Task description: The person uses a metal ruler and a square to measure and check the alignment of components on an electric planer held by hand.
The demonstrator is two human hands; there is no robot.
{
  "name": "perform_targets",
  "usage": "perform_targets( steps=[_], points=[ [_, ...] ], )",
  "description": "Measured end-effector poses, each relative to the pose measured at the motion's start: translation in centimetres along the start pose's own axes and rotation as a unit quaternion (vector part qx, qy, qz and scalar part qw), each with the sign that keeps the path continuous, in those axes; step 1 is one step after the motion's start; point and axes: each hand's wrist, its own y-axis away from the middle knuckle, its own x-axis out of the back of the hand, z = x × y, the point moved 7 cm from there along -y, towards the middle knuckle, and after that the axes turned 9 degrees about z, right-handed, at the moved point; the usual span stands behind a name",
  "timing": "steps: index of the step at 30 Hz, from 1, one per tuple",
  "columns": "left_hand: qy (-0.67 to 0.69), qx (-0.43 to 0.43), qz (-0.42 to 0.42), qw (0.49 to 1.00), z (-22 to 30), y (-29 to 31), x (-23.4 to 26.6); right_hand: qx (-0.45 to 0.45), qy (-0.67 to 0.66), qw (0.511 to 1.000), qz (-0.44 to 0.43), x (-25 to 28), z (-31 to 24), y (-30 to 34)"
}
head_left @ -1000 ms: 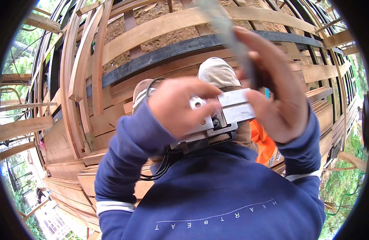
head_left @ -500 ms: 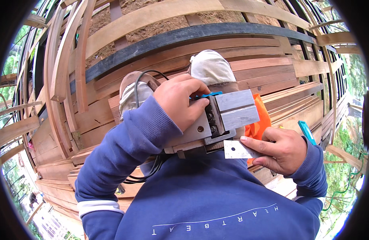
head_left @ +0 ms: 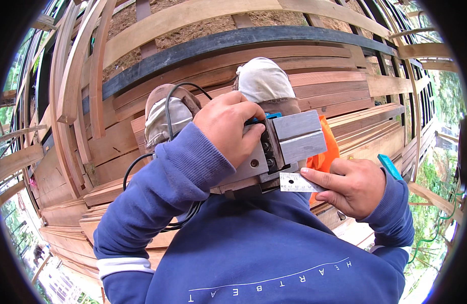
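Observation:
An electric planer [head_left: 243, 175] lies sole-up across my lap, its metal plates and the cutter slot between them showing. My left hand [head_left: 229, 126] is closed at the slot's far end, with thumb and forefinger bent onto the planer beside a blue part [head_left: 274, 116]. In my right hand [head_left: 352, 187] is a try square, pinched by its marked metal blade [head_left: 293, 183], which has a hole near the end. Its blue stock [head_left: 390, 166] shows past my wrist. The blade's tip is beside the planer's near edge; I cannot tell if they touch.
Orange cloth [head_left: 322, 147] lies beside the planer. A black cord [head_left: 167, 109] loops by my shoes [head_left: 266, 81]. Stacked boards [head_left: 365, 131] are at right, with long timbers [head_left: 74, 66] at left. A dark beam [head_left: 208, 48] crosses ahead.
The try square's blade has shifted slightly left and up, and has tilted so its markings show more clearly. My left hand stays at the planer's slot.

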Motion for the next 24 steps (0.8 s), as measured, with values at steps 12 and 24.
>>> perform_targets(
  steps=[12, 24],
  points=[
    [-0.005, 0.014, -0.006, 1.000, 0.21, 0.01, -0.20, -0.010, 0.005, 1.000, -0.012, 0.24, 0.12, -0.26],
    [-0.004, 0.006, -0.006, 1.000, 0.15, 0.05, -0.33, -0.018, 0.002, 0.999, -0.039, 0.52, 0.09, -0.80]
  ],
)
